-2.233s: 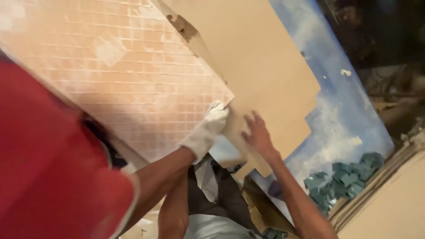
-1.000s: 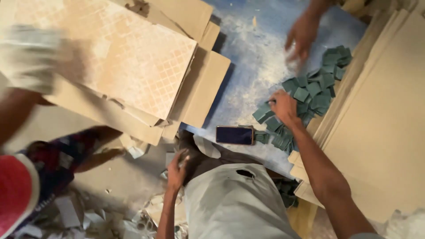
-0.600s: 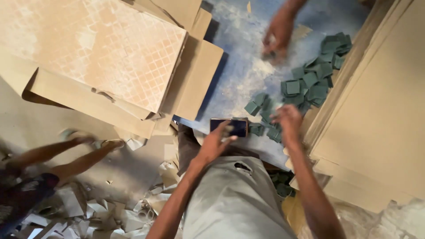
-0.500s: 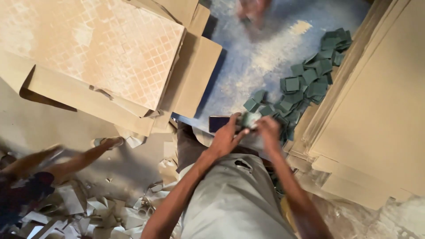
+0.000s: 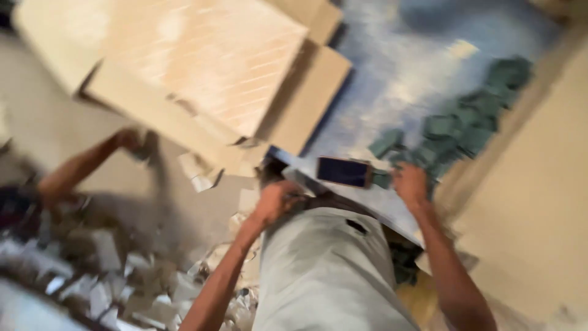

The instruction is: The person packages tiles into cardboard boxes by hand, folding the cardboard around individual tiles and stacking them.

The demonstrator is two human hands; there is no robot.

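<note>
My right hand (image 5: 410, 184) rests loose-fingered, empty, on small green square tiles (image 5: 465, 125); left hand (image 5: 275, 202) curled, grip unclear, near dark flat phone (image 5: 344, 171).

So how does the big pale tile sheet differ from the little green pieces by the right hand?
The tile sheet is large, pale pinkish-beige with a fine grid, and lies on cardboard; the green pieces are small, dark teal, and scattered in a heap on the blue surface. Both look flat and square-edged.
</note>
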